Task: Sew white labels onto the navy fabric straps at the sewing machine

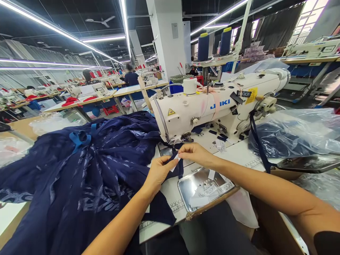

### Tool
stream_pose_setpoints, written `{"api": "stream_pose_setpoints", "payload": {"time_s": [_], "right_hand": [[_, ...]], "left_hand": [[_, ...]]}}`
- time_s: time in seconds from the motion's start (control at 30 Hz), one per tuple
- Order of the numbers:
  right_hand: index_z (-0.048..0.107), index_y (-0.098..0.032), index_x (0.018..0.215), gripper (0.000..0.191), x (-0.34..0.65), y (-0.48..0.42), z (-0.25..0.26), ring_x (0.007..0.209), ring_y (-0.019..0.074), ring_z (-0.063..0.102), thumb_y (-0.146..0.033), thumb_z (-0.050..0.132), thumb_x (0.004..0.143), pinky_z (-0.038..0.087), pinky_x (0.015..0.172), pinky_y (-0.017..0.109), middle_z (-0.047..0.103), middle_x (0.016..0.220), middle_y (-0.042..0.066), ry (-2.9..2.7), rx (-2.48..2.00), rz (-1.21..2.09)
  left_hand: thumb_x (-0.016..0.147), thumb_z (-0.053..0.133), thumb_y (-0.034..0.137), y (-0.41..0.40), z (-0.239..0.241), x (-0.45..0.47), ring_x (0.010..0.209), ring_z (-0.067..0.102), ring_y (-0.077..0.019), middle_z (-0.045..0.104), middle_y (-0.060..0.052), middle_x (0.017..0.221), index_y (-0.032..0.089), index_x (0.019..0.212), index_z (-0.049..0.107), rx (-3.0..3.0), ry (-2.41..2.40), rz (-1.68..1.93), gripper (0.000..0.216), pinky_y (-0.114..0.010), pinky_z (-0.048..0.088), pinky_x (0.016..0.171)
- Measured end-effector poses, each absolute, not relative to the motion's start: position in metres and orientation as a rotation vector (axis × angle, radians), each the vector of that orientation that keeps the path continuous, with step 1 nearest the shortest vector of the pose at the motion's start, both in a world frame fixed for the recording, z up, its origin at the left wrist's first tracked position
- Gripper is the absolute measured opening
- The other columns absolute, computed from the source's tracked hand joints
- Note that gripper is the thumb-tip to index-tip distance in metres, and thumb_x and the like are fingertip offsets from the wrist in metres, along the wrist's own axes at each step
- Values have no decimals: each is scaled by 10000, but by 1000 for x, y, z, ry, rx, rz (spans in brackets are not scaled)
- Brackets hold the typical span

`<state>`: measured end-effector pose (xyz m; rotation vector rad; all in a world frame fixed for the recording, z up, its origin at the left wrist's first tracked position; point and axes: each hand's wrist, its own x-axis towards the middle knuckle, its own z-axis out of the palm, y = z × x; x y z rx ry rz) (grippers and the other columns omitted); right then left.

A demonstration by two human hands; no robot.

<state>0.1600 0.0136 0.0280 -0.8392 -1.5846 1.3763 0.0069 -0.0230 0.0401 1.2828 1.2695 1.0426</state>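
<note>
Close under the needle of a white sewing machine, both hands meet at a small white label. My left hand pinches the label and the edge of the navy fabric between thumb and fingers. From the other side my right hand pinches the label's upper end with thumb and forefinger. A large navy garment with pale printed lettering spreads over the table to the left, a blue band lying on top.
A metal tray with white printed labels sits at the table's front edge. Dark fabric snippets lie beside the machine. At right are a plastic bag of navy pieces and a phone-like dark slab. Thread cones stand behind.
</note>
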Motion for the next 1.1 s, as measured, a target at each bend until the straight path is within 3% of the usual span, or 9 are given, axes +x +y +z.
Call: {"api": "stream_pose_setpoints", "payload": {"time_s": [0.37,0.73,0.83,0.93,1.0,1.1], "right_hand": [[591,-149,597,152,165,17,28,557,97,482,-290,630,639,367,576,238,539,539,-33,-1626,-835,1450],[579,-144,650,171,170,19,19,577,97,517,-301,583,719,400,596,228,557,590,-29,-1756,-768,1418],[599,-141,747,157,187,33,17,668,121,555,-284,543,781,416,651,242,604,701,2,-2015,-867,1114],[609,-136,837,147,215,60,17,751,148,559,-189,472,832,401,681,257,623,822,48,-2247,-1237,394],[597,-141,937,200,231,79,17,836,182,552,-109,434,825,390,700,281,611,930,82,-2300,-1471,-79],[600,-135,953,262,241,103,17,932,230,524,-37,428,782,360,750,325,597,986,124,-2331,-1535,-294]], "left_hand": [[508,732,342,-19,41,4,523,430,-72,574,24,558,150,617,681,1225,1231,945,227,-199,302,514],[500,740,358,-18,39,2,541,482,-89,609,6,593,142,635,673,1224,1245,902,263,-204,352,542],[549,702,416,-19,43,-12,504,508,-112,608,-2,581,134,660,644,1292,1323,914,308,-222,379,506],[704,587,433,-17,54,-30,448,490,-116,570,14,520,153,671,618,1847,1506,1127,284,-228,359,450],[771,545,358,-12,59,-35,455,479,-108,564,15,526,171,689,618,2329,1539,1273,217,-232,335,460],[819,489,176,4,54,-23,472,467,-105,563,-5,545,162,676,602,3141,1280,1208,182,-259,303,494]]}}
